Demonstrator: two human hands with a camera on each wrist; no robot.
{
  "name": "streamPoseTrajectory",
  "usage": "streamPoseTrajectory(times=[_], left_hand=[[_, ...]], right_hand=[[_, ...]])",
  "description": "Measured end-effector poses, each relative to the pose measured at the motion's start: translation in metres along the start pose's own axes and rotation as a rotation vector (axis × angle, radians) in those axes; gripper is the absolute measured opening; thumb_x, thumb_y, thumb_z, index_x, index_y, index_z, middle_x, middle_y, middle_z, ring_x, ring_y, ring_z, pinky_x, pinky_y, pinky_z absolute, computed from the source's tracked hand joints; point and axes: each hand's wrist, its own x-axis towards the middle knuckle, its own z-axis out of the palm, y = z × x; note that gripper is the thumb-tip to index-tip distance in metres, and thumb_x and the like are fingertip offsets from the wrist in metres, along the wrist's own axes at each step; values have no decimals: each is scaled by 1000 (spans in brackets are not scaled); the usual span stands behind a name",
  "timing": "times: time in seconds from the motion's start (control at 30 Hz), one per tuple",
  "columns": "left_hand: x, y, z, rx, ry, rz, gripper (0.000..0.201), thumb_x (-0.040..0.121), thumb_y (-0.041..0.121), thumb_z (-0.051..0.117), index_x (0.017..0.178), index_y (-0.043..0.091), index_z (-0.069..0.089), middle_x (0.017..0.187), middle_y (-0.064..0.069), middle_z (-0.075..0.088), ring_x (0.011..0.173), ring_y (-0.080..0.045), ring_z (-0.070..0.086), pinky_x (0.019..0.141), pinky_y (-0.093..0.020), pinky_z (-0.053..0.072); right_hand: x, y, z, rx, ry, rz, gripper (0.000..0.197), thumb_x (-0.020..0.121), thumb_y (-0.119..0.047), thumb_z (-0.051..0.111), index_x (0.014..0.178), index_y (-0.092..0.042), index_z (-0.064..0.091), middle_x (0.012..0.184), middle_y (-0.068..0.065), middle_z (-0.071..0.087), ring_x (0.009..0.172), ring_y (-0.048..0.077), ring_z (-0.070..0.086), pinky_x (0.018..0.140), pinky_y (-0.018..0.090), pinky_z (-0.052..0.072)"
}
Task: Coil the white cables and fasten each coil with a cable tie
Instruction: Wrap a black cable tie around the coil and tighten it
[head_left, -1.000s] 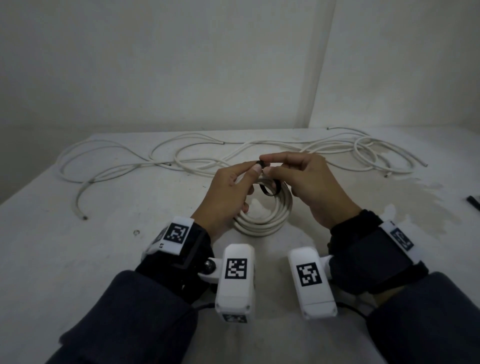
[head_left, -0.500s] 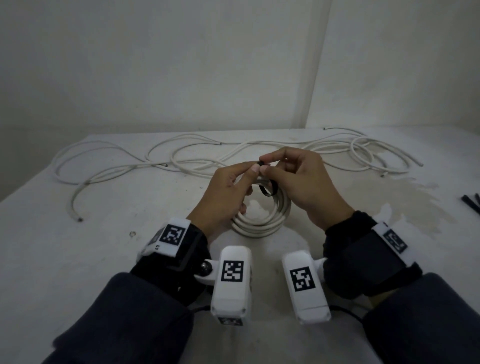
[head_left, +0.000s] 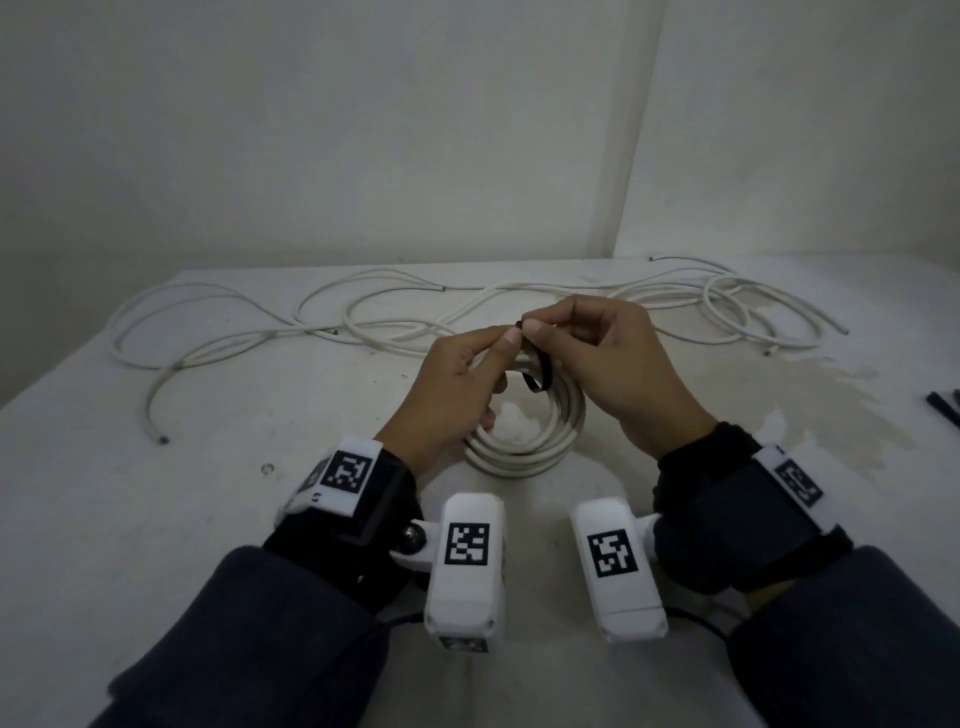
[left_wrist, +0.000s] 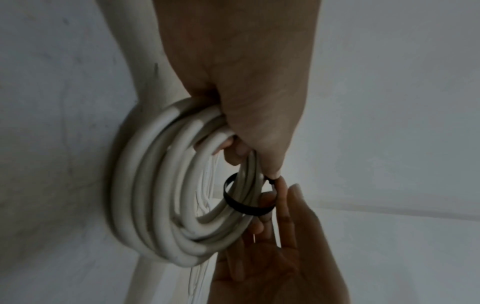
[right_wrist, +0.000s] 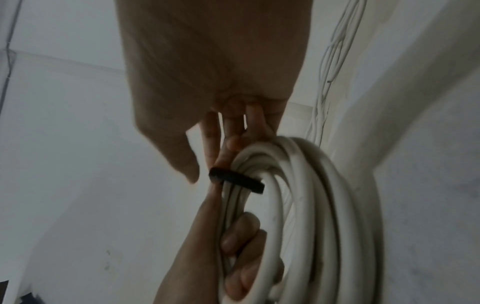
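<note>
A coil of white cable (head_left: 524, 447) lies on the table (head_left: 156, 519) between my wrists, its far side lifted. A black cable tie (head_left: 540, 376) loops loosely around the coil's strands; it also shows as a black band (left_wrist: 244, 205) in the left wrist view and as a black band (right_wrist: 237, 182) in the right wrist view. My left hand (head_left: 457, 379) pinches the tie's top between thumb and forefinger, lower fingers curled under the coil (right_wrist: 298, 205). My right hand (head_left: 597, 358) pinches the same spot from the other side. The tie's head is hidden between the fingertips.
Loose white cables (head_left: 322, 332) sprawl across the back of the table, with a looser bundle (head_left: 737, 306) at the back right. Black cable ties (head_left: 943, 421) lie at the table's right edge. Walls meet in a corner behind.
Both hands stay pinched together on the tie above the coil. Only a small shift of the fingers shows; the loop hangs the same.
</note>
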Motion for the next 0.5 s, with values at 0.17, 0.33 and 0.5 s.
streamPoseTrajectory(times=[0.17,0.33,0.5], left_hand=[[-1,-2,0,-57,16,-53,31,101,24,44,115,8,67,45,20,50,44,0,45,51,-29,42],[-2,2,-1,-27,-36,-22,30,101,24,43,117,12,66,45,21,51,43,0,45,48,-27,40],[-2,5,1,-12,-63,-1,26,101,21,42,113,14,64,44,19,51,41,0,44,46,-26,41]], right_hand=[[-1,-3,-12,32,-181,31,33,76,6,72,109,3,66,68,10,63,48,-1,57,50,6,40],[0,2,-13,32,-133,-7,23,73,4,77,90,-9,67,65,8,67,63,15,66,69,22,53],[2,4,-12,21,-81,-53,17,73,6,76,79,-4,64,60,-2,67,61,12,64,65,26,55]])
